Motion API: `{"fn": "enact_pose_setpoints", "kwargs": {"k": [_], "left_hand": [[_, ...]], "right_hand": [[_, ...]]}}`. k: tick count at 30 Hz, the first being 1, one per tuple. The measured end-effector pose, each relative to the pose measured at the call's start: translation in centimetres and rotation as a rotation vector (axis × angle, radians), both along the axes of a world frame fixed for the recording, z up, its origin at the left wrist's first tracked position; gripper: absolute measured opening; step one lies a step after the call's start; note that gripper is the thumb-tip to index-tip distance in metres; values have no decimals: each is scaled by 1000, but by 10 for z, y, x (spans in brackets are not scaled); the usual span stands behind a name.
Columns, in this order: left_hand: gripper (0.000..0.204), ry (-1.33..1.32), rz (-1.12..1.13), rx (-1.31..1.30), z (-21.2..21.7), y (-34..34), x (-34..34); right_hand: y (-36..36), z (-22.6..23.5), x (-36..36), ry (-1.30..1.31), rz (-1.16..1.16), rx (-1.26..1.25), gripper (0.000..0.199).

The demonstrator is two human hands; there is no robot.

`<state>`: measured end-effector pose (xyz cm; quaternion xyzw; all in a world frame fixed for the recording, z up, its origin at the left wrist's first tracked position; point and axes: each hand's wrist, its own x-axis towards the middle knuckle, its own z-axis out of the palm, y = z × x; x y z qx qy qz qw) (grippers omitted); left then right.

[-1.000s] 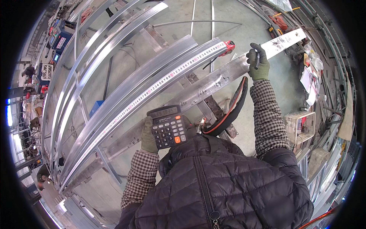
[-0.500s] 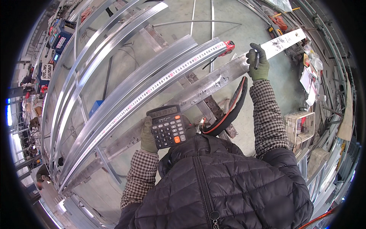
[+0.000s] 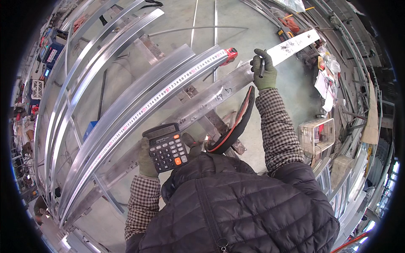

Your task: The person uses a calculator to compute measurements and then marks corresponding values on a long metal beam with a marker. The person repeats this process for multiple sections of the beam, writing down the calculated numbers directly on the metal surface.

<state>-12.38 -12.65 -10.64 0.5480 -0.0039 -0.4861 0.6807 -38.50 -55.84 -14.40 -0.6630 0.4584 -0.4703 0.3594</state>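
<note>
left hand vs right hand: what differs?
The left hand grips a black calculator close to the body; the right hand holds a dark marker, stretched out onto the long aluminium bar. The left hand is free of the metal; the right rests on it. Both wear green gloves.

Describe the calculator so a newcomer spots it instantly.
Start at the long curved metal rails with the tape measure along them. At their lower edge, the gloved left hand holds the calculator: the only dark, keyed slab, with one orange key.
</note>
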Motion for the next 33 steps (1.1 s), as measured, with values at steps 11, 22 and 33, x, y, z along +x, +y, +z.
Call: {"fn": "enact_pose_setpoints", "kwargs": {"k": [11, 22, 33], "left_hand": [[61, 7, -12, 23, 7, -3, -3], [61, 24, 22, 17, 3, -3, -2], [60, 42, -10, 15, 6, -3, -1]], "right_hand": [[-1, -1, 0, 25, -20, 29, 25], [1, 3, 1, 14, -23, 53, 24], [2, 4, 2, 9, -21, 49, 24]]}}
